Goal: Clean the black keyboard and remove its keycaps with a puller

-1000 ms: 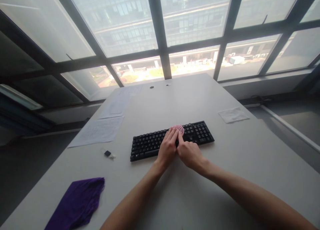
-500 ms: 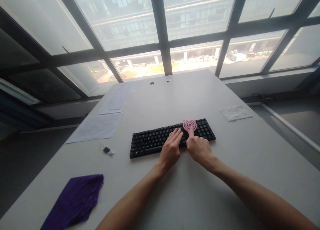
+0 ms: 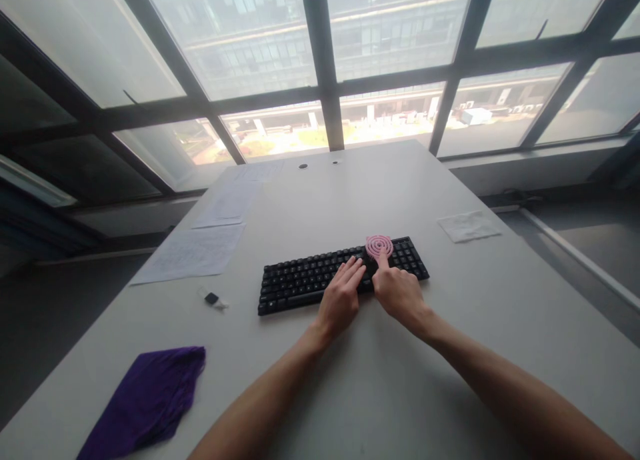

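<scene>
Pink and round, a spiral-patterned disc (image 3: pixel 379 246) sits on the right part of a black keyboard (image 3: pixel 310 281), and the right hand (image 3: pixel 399 295) presses it there with its forefinger stretched out, the other fingers curled under. Just beside it, the left hand (image 3: pixel 342 299) lies flat on the keys, fingers loosely spread and holding nothing, their tips close to the disc's left edge. Both bare forearms reach in from the near edge of a pale grey table (image 3: pixel 450 353). Left of the keyboard lies a small black-and-clear item (image 3: pixel 214 299), too small to identify. A purple cloth (image 3: pixel 145 401) is crumpled at the near left corner. Printed paper sheets (image 3: pixel 193 251) lie further back on the left, and a white tissue (image 3: pixel 468 225) rests well apart on the right.
</scene>
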The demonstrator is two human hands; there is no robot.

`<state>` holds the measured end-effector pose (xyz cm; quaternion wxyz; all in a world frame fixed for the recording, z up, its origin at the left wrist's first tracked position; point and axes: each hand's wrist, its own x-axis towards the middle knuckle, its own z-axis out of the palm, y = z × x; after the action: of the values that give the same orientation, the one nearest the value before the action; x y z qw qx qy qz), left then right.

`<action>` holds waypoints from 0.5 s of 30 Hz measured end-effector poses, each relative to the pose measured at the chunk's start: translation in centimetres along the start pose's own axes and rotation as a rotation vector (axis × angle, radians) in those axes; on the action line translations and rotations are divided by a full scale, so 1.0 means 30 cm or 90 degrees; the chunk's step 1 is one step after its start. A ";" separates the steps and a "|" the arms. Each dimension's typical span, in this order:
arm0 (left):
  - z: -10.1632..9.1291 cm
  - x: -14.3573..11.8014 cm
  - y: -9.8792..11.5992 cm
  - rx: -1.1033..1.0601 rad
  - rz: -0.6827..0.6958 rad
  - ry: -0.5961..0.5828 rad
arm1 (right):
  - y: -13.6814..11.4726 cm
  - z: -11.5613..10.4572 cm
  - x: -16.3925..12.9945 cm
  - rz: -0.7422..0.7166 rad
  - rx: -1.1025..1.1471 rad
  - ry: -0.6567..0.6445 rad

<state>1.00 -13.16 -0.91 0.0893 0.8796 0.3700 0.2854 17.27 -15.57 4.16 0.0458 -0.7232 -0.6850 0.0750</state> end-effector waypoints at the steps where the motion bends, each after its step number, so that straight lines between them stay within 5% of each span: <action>1: 0.000 0.000 0.000 0.000 0.000 -0.001 | 0.001 0.000 0.003 0.001 0.000 0.000; 15: 0.003 0.000 -0.004 -0.010 0.004 0.014 | 0.000 -0.017 0.019 0.004 -0.001 -0.011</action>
<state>0.98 -13.09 -1.02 0.0909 0.8768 0.3662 0.2981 17.39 -14.97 4.64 0.0394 -0.7247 -0.6831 0.0810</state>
